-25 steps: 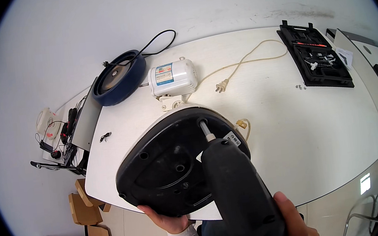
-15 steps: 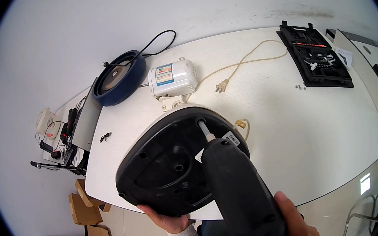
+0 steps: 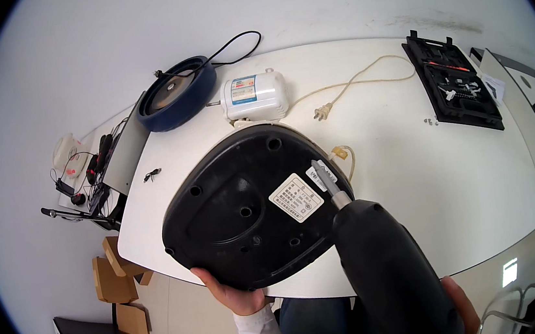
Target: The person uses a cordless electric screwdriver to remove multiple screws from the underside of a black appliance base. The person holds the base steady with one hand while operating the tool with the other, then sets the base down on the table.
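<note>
A black-bottomed fan base is propped up on the table, its underside with several round holes and a white label facing me. My left hand supports it at its near edge, fingers wrapped beneath the rim. In my right hand, only partly visible at the bottom right, is a black electric screwdriver. Its grey bit points over the base's right side, out of the holes. Behind the base lies a white fan motor with a metal shaft.
Left of the motor sits a round dark-blue heavy piece with a black cord. A cream power cord and plug curl across the table. An open black tool case lies far right, small metal parts beside it.
My right hand has drawn the screwdriver bit out of the base's far hole and moved right and nearer, uncovering the label. The base looks tilted further upright, still in my left hand.
</note>
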The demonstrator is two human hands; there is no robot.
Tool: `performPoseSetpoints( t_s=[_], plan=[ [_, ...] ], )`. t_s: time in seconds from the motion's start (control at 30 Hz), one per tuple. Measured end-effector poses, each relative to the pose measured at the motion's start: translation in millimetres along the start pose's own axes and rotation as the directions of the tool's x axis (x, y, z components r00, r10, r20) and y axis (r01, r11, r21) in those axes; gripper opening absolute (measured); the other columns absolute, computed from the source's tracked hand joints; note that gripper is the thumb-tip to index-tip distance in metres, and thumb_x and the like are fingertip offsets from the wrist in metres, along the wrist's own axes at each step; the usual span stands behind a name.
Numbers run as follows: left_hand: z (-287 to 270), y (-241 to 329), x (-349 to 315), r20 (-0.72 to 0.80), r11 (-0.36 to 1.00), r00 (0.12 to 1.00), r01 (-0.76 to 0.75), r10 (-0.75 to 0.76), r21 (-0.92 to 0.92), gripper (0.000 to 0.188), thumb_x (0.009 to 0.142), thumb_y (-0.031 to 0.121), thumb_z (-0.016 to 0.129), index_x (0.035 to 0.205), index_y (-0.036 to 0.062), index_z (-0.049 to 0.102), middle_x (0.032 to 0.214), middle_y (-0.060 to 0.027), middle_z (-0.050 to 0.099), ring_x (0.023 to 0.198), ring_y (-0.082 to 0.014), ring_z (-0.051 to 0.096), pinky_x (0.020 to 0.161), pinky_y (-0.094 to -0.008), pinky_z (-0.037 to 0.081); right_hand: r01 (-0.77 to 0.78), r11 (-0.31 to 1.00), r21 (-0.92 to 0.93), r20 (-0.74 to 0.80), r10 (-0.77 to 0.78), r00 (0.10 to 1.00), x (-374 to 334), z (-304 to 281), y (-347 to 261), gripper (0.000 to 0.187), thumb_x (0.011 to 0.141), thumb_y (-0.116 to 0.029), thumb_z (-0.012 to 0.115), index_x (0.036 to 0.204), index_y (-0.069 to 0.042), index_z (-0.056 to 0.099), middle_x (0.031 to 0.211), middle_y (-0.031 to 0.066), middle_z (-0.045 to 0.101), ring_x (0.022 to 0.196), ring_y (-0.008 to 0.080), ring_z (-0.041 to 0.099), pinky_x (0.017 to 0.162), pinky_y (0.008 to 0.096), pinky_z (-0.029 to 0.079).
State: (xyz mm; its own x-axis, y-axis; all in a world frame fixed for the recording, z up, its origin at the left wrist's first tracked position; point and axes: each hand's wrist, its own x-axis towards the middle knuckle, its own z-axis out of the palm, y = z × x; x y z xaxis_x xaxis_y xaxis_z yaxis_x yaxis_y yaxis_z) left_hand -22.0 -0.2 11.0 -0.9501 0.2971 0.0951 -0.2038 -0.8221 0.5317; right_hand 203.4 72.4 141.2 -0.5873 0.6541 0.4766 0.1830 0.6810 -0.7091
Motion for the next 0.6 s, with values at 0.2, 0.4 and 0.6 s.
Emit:
performPoseSetpoints(
  t_s=[0.2, 0.4, 0.6],
  plan=[
    [-0.4, -0.3, 1.0, 0.001, 1.000, 1.000, 0.004, -0.004, 0.013, 0.061, 0.093, 0.053, 0.044, 0.138, 0.0126, 0.036, 0.136, -0.0091, 0.045, 0.119, -0.0287, 0.049, 0.099, -0.0447, 0.044, 0.021, 0.995, 0.099, -0.007, -0.020, 1.000, 2.3, 10.4, 1.6, 0.081, 0.067, -0.022, 0.081, 0.130, 0.009, 0.038, 0.120, 0.0284, 0.054, 0.101, 0.0368, 0.062, 0.084, 0.0373, 0.052],
    [0.8, -0.2, -1.7, -0.056, 0.999, 0.998, -0.004, 0.007, 0.047, 0.061, 0.093, 0.053, 0.044, 0.138, 0.0121, 0.036, 0.136, -0.0090, 0.045, 0.119, -0.0282, 0.049, 0.099, -0.0431, 0.043, 0.058, 0.998, 0.017, -0.032, -0.058, 0.998, 17.5, 21.2, -2.5, 0.079, 0.072, -0.028, 0.078, 0.129, 0.009, 0.039, 0.121, 0.0274, 0.054, 0.099, 0.0361, 0.063, 0.083, 0.0365, 0.052],
    [-10.2, -2.1, -3.1, -0.033, 0.998, 0.999, -0.003, 0.005, 0.056, 0.060, 0.092, 0.052, 0.045, 0.137, 0.0123, 0.038, 0.135, -0.0081, 0.046, 0.119, -0.0278, 0.050, 0.097, -0.0425, 0.044, 0.014, 0.997, -0.079, -0.052, -0.018, 0.999, 26.6, 22.9, -1.3, 0.077, 0.076, -0.035, 0.074, 0.129, 0.010, 0.039, 0.116, 0.0256, 0.057, 0.091, 0.0312, 0.064, 0.077, 0.0332, 0.052]
  ],
)
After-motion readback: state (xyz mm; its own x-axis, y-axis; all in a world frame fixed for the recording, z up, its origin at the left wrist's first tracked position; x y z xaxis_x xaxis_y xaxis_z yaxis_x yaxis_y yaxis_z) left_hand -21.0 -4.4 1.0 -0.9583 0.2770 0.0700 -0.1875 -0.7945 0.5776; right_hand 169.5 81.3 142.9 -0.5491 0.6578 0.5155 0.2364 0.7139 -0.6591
